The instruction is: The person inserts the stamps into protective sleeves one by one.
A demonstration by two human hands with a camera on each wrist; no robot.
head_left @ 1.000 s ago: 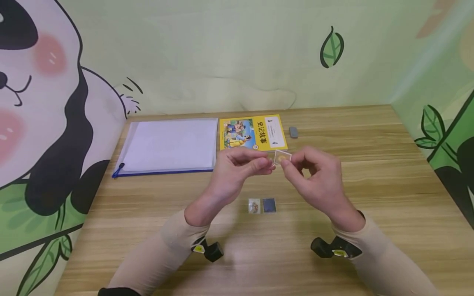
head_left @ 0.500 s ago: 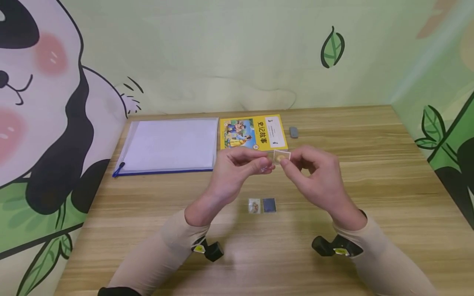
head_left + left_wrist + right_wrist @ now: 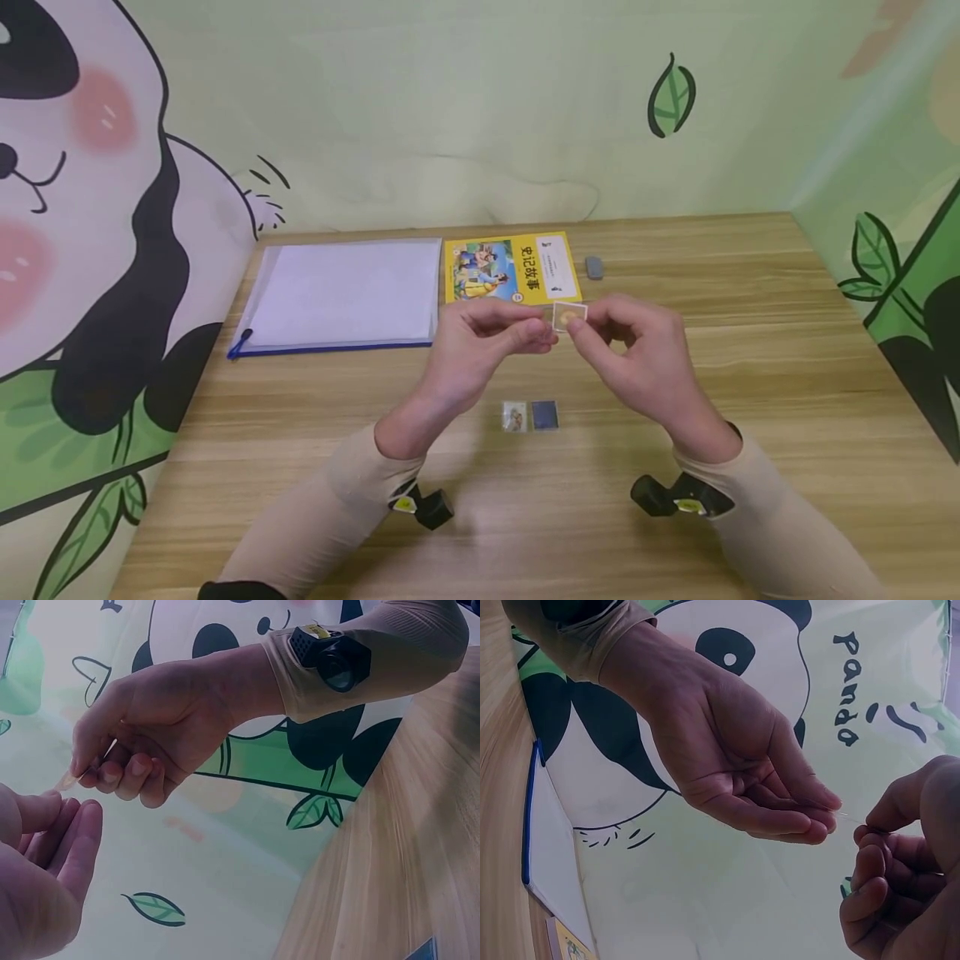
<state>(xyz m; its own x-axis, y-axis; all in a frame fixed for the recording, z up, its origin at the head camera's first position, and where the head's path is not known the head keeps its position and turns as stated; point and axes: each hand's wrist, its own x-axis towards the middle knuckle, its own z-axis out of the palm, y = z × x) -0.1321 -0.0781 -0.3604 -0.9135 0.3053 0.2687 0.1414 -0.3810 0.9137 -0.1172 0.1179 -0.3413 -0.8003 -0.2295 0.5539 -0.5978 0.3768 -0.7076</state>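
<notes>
Hands point(image 3: 558, 329) pinch card point(image 3: 569, 316) mid-table, clear of edges

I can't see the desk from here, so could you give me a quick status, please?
Left hand and right hand both pinch small clear card, raised above table. Two small cards lie below. Nothing obstructing.

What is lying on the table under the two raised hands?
Below the left hand and right hand, which pinch a small clear square, two small cards lie side by side on the wooden table. Anything under the forearms is hidden.
</notes>
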